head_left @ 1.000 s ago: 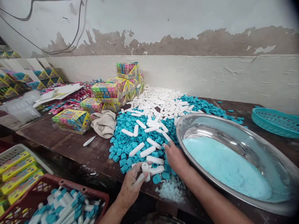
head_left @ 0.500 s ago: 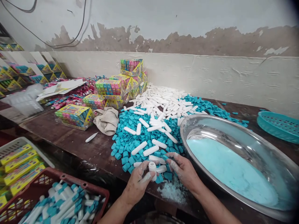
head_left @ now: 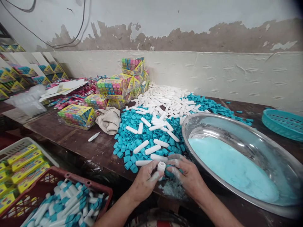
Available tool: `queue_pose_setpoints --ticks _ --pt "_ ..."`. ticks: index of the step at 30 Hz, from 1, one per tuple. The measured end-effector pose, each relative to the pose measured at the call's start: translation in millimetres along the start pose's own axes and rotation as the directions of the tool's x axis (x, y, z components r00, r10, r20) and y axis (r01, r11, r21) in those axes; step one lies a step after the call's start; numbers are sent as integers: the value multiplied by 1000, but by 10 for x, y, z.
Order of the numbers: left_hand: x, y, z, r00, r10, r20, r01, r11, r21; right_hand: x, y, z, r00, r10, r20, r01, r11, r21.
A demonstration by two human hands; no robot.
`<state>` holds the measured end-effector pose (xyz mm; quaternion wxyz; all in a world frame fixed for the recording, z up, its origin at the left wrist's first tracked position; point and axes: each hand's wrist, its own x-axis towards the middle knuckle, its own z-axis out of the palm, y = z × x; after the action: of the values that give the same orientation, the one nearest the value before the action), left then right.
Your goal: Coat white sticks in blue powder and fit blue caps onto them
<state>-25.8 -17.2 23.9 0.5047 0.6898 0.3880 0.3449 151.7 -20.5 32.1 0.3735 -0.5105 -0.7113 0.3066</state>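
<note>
From my remote seat I take the steel basin [head_left: 257, 137] as my landmark; it holds pale blue powder [head_left: 232, 170]. Just left of its near part, my left hand [head_left: 143, 183] grips a white tube [head_left: 161, 167] between thumb and fingers, its open neck facing up. My right hand [head_left: 189, 176], between that tube and the basin, has its fingers curled on a teal cap [head_left: 169, 171], partly hidden by them. Both hands are dusted with powder, and spilled powder [head_left: 174, 188] lies below them on the dark table [head_left: 71, 137], left of the basin. Beside the basin's left rim I see a heap of teal caps [head_left: 128, 157] with loose white tubes on it; behind, up and left of the basin, spreads a pile of white tubes [head_left: 163, 101]. Farther left of the basin are a crumpled cloth [head_left: 108, 120] and stacked boxes [head_left: 110, 88]. A red crate [head_left: 80, 180] of capped tubes sits well left of the basin, and a teal basket [head_left: 279, 124] lies behind its right side.
</note>
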Motion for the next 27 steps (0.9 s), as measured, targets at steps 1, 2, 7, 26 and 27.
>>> queue_pose_setpoints --ticks 1,2,7,26,27 --pt "0 14 -16 999 -23 33 24 998 -52 -1 -11 -31 999 14 -43 -12 999 37" --pt "-2 25 -29 997 -41 69 48 994 -96 -4 -23 -61 996 47 -75 -41 996 79" --pt "-35 17 -16 972 -105 208 139 978 -158 -65 -90 -127 970 242 -16 -232 948 219" --pt "-38 -88 172 971 -70 229 -75 820 567 -155 -14 -109 840 252 480 -484 748 454" --pt "-46 -107 182 967 -69 244 -89 807 583 -158 -25 -96 837 261 480 -492 744 453"
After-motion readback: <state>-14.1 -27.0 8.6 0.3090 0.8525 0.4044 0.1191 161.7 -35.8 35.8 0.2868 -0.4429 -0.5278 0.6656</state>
